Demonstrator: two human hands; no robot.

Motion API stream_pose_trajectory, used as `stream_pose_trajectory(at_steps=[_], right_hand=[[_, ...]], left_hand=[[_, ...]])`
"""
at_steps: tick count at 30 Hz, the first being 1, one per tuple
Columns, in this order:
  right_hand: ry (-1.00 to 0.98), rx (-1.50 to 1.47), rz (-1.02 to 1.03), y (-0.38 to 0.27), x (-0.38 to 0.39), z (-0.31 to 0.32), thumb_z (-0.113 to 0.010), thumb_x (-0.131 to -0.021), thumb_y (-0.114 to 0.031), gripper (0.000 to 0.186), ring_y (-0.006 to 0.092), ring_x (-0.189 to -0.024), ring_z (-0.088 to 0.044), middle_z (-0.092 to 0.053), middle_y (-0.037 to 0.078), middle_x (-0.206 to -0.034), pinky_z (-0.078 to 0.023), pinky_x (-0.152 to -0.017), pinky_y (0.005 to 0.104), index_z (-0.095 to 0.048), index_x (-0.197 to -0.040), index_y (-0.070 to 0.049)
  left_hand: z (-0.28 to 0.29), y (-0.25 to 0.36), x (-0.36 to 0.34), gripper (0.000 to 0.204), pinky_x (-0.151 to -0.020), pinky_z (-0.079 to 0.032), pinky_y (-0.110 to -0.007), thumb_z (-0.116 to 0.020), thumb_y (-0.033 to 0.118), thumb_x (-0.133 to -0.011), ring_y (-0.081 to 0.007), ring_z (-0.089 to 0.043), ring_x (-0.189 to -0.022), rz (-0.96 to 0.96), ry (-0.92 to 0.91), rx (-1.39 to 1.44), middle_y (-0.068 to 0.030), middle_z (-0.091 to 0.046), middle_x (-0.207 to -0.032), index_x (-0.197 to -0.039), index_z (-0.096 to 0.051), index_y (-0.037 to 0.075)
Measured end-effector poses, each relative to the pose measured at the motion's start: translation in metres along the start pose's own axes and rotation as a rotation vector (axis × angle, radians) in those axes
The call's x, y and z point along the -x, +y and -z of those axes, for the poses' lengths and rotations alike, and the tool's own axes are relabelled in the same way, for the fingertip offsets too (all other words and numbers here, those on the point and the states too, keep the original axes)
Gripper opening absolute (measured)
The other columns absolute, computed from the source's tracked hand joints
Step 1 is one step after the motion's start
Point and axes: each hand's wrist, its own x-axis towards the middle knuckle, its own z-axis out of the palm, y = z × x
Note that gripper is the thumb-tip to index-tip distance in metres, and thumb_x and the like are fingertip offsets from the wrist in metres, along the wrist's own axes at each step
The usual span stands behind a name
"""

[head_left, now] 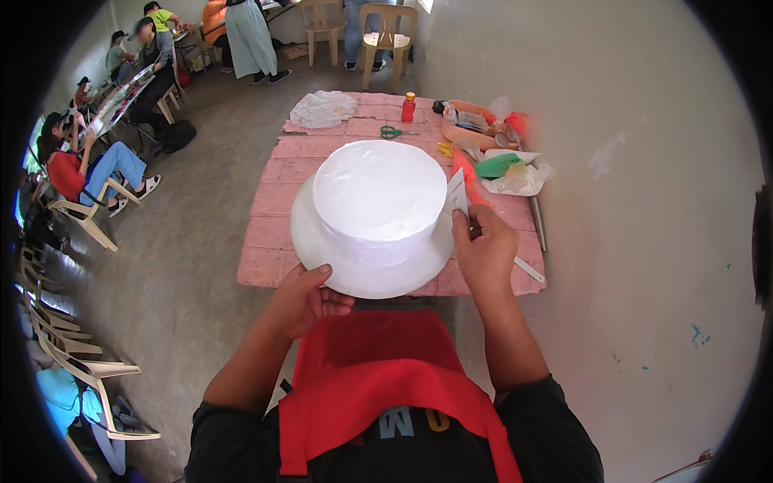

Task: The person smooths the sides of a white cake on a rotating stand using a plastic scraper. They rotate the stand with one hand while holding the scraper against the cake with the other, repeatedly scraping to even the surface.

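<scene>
A round cake [382,189] coated in smooth white icing stands on a wide white cake turntable [366,283] in front of me. My left hand [310,302] grips the turntable's near left rim, its thumb on top and its fingers curled at the edge. At the right side of the cake, my right hand [491,241] pinches a white cake scraper [456,190]. The scraper stands upright close to the icing; whether it touches the cake, I cannot tell.
The pink table [270,217] also carries green-handled scissors [392,132], a small red bottle [408,109], crumpled white plastic [322,109], an orange tray [467,137], plastic bags [515,173] and a white-handled tool [529,269]. A wall [644,201] rises at the right. Seated people and chairs [88,217] are leftward.
</scene>
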Motion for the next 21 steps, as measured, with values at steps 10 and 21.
stream_pose_trajectory(at_steps=[10,21], right_hand=[[-0.028,0.052,0.062,-0.005,0.013,0.004,-0.069,-0.076,-0.006,0.01,0.0299,-0.055,-0.06,-0.06,0.015,-0.065,-0.047,-0.052,0.0378,-0.062,-0.078,0.001],[-0.025,0.051,0.076,-0.009,0.021,0.009,-0.07,-0.077,-0.006,0.011,0.0279,-0.055,-0.061,-0.061,0.016,-0.067,-0.047,-0.049,0.0358,-0.062,-0.079,0.001]], left_hand=[[-0.017,-0.008,-0.001,0.036,-0.068,-0.061,-0.032,-0.055,0.011,-0.091,-0.0215,-0.067,-0.081,-0.071,0.001,0.132,-0.0145,-0.064,-0.099,-0.123,-0.044,-0.001],[-0.02,-0.021,-0.001,0.03,-0.065,-0.058,-0.027,-0.058,0.014,-0.092,-0.0184,-0.066,-0.072,0.07,-0.03,0.135,-0.0099,-0.065,-0.095,-0.118,-0.049,0.0]])
